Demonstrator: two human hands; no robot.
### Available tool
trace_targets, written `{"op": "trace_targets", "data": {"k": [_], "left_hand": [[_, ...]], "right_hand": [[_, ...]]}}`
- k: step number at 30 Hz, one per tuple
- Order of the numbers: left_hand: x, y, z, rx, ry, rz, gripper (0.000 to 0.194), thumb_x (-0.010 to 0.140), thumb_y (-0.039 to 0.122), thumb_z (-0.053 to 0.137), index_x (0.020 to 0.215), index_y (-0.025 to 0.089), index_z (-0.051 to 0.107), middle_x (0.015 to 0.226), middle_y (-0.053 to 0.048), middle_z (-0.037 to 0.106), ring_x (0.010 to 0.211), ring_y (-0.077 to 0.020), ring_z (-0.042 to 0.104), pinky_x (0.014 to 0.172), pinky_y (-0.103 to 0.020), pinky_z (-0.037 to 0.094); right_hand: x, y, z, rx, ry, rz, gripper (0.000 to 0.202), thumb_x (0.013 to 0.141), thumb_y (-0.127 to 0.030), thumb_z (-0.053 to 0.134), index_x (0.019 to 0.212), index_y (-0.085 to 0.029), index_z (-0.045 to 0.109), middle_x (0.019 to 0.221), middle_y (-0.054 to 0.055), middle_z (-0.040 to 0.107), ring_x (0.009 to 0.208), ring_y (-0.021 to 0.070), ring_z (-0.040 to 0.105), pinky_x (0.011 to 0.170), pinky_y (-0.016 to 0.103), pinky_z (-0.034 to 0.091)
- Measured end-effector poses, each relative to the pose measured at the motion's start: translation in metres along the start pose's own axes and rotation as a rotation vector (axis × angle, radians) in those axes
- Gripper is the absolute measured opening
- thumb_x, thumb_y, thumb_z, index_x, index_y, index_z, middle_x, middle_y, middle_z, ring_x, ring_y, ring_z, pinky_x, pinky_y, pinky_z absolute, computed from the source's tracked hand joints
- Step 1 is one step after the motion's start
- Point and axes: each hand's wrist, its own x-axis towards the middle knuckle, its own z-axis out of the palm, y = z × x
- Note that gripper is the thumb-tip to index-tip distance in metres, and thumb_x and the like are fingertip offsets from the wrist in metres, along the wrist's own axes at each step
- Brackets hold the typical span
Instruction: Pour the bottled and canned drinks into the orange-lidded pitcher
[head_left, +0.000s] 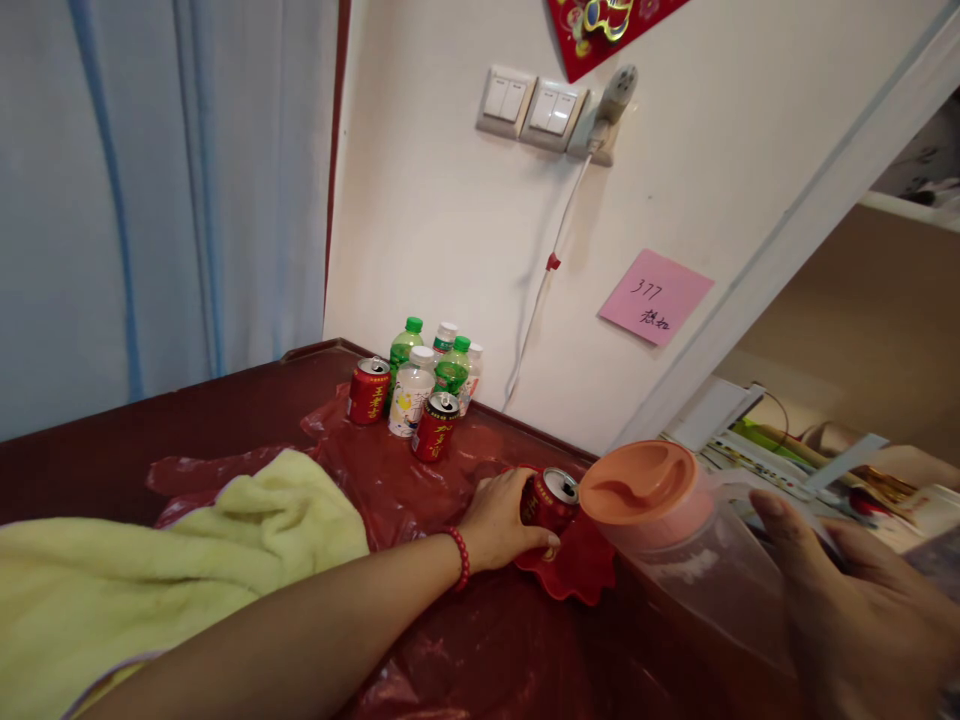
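My left hand (499, 520), with a red bead bracelet at the wrist, is wrapped round a red can (553, 498) whose top is opened. The can is over a red scalloped dish (581, 560) on the dark red table. At the right, my right hand (855, 600) grips the handle of a clear plastic pitcher (712, 570) with an orange lid (641, 482). The pitcher is tilted, its lid close to the can's right side. Whether any liquid is inside the pitcher I cannot tell.
Two more red cans (367, 392) and several bottles (411, 390) stand near the wall. A yellow towel (285, 530) lies at the left beside crumpled red plastic film (397, 480). A white cable (534, 310) hangs from the socket. Cluttered shelves are at the right.
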Motion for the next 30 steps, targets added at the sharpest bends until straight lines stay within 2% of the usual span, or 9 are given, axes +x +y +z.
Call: {"op": "trace_targets", "data": {"k": [3, 6, 11, 16, 19, 25, 30], "left_hand": [[0.0010, -0.0008, 0.0004, 0.005, 0.000, 0.001, 0.077, 0.062, 0.038, 0.096, 0.128, 0.021, 0.061, 0.129, -0.009, 0.071, 0.117, -0.0347, 0.065, 0.101, -0.046, 0.048], [0.0016, -0.0016, 0.0018, 0.004, 0.005, -0.001, 0.079, 0.062, 0.038, 0.097, 0.129, 0.020, 0.061, 0.129, -0.010, 0.071, 0.118, -0.0350, 0.065, 0.102, -0.047, 0.048], [0.0014, -0.0019, 0.0024, 0.005, 0.006, 0.004, 0.077, 0.061, 0.038, 0.097, 0.127, 0.022, 0.061, 0.130, -0.009, 0.071, 0.118, -0.0343, 0.065, 0.103, -0.047, 0.048], [0.0004, -0.0016, 0.0027, 0.002, -0.002, 0.002, 0.079, 0.062, 0.037, 0.096, 0.130, 0.022, 0.060, 0.131, -0.010, 0.071, 0.120, -0.0346, 0.064, 0.104, -0.047, 0.048], [0.0001, -0.0018, 0.0034, 0.002, 0.003, -0.001, 0.079, 0.060, 0.038, 0.097, 0.129, 0.022, 0.060, 0.130, -0.009, 0.071, 0.119, -0.0346, 0.065, 0.103, -0.047, 0.048], [0.0005, -0.0014, 0.0029, 0.013, 0.005, -0.006, 0.077, 0.061, 0.038, 0.097, 0.127, 0.022, 0.061, 0.130, -0.009, 0.071, 0.118, -0.0349, 0.065, 0.102, -0.047, 0.048], [0.0001, -0.0012, 0.0029, 0.017, 0.002, -0.004, 0.077, 0.062, 0.039, 0.096, 0.128, 0.022, 0.060, 0.130, -0.010, 0.071, 0.119, -0.0347, 0.065, 0.103, -0.048, 0.048]], "right_hand": [[0.0047, -0.0005, 0.0032, -0.001, 0.048, 0.107, 0.054, 0.073, -0.078, 0.068, 0.080, -0.025, 0.069, 0.066, -0.002, 0.055, 0.075, 0.0230, 0.051, 0.065, 0.032, 0.037], [0.0071, -0.0020, 0.0046, -0.021, 0.027, 0.150, 0.051, 0.071, -0.075, 0.069, 0.079, -0.024, 0.069, 0.061, -0.003, 0.051, 0.076, 0.0231, 0.052, 0.064, 0.030, 0.038], [0.0019, -0.0065, 0.0057, -0.034, 0.073, 0.082, 0.050, 0.075, -0.075, 0.065, 0.071, -0.025, 0.063, 0.058, -0.004, 0.039, 0.068, 0.0196, 0.045, 0.061, 0.030, 0.034], [0.0016, -0.0069, 0.0066, 0.006, 0.060, 0.119, 0.049, 0.072, -0.073, 0.068, 0.077, -0.025, 0.066, 0.060, -0.004, 0.044, 0.071, 0.0202, 0.046, 0.060, 0.030, 0.034], [0.0030, -0.0076, 0.0056, -0.010, 0.046, 0.144, 0.048, 0.071, -0.073, 0.068, 0.074, -0.025, 0.066, 0.059, -0.004, 0.041, 0.071, 0.0201, 0.047, 0.062, 0.030, 0.034], [0.0023, -0.0090, 0.0044, 0.014, 0.061, 0.142, 0.050, 0.072, -0.072, 0.067, 0.083, -0.024, 0.070, 0.067, -0.002, 0.056, 0.079, 0.0223, 0.053, 0.069, 0.031, 0.037], [0.0070, -0.0025, 0.0037, -0.038, 0.016, 0.153, 0.050, 0.069, -0.076, 0.067, 0.073, -0.026, 0.066, 0.059, -0.002, 0.052, 0.073, 0.0245, 0.052, 0.059, 0.032, 0.036]]}}
